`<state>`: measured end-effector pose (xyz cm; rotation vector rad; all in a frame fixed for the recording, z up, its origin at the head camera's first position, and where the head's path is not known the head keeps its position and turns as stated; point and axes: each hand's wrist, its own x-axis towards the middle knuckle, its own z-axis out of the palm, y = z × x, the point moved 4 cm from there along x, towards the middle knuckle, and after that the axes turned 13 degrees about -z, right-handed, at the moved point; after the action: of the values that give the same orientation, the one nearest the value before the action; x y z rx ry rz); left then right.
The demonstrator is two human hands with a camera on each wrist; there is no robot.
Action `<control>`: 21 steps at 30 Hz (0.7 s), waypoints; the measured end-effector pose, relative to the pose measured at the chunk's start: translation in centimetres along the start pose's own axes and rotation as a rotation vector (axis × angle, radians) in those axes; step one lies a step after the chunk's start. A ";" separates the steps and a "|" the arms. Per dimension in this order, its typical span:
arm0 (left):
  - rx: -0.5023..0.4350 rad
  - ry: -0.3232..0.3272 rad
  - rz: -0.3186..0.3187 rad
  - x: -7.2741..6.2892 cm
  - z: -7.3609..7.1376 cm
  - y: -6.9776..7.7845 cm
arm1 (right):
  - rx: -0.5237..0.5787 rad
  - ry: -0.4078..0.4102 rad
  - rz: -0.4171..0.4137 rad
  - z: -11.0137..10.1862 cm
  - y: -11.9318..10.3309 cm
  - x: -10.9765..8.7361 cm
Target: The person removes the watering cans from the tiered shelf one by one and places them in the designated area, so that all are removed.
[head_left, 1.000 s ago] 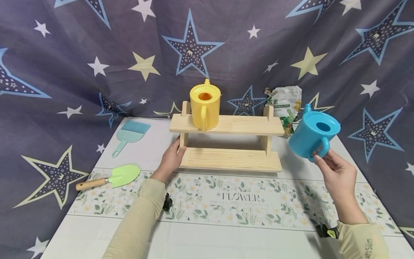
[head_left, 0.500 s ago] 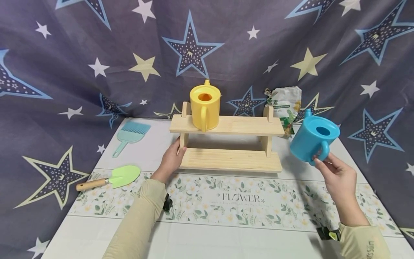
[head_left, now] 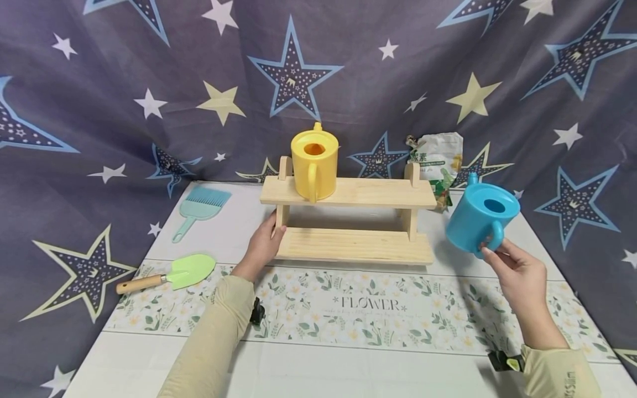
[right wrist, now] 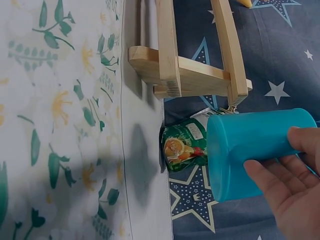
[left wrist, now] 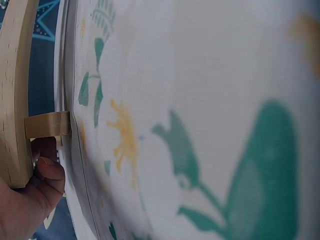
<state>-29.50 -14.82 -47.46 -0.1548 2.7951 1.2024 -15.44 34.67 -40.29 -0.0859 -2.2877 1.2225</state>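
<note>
My right hand (head_left: 522, 276) holds a blue watering can (head_left: 480, 218) by its handle, above the table to the right of a two-tier wooden shelf (head_left: 355, 246). In the right wrist view the can (right wrist: 250, 150) hangs clear of the table, its shadow on the cloth. At the shelf's left end my left hand (head_left: 261, 246) grips the side piece. The left wrist view has the curled fingers against the wood (left wrist: 15, 90), partly hidden behind it. A yellow watering can (head_left: 323, 171) stands upright on the left part of the top board.
Behind the shelf's right end leans a white and green bag (head_left: 438, 157). On the left lie a light blue brush (head_left: 201, 204) and a green trowel (head_left: 191, 270) with a wooden handle. A star-patterned curtain (head_left: 348, 110) closes off the back.
The blue watering can has sunk a little in my right hand. My left hand, the shelf and the yellow watering can have stayed where they were.
</note>
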 end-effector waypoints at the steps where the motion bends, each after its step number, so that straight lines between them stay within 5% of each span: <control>1: -0.001 -0.002 0.000 0.0 0.0 0.0 | -0.004 -0.005 0.002 0.0 0.0 0.0; 21: -0.012 -0.004 0.001 0.0 0.0 0.0 | -0.005 -0.026 -0.020 0.3 0.7 -0.3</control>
<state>-29.50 -14.79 -47.47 -0.1513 2.7857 1.2179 -15.52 34.77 -41.13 -0.0497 -2.3081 1.2151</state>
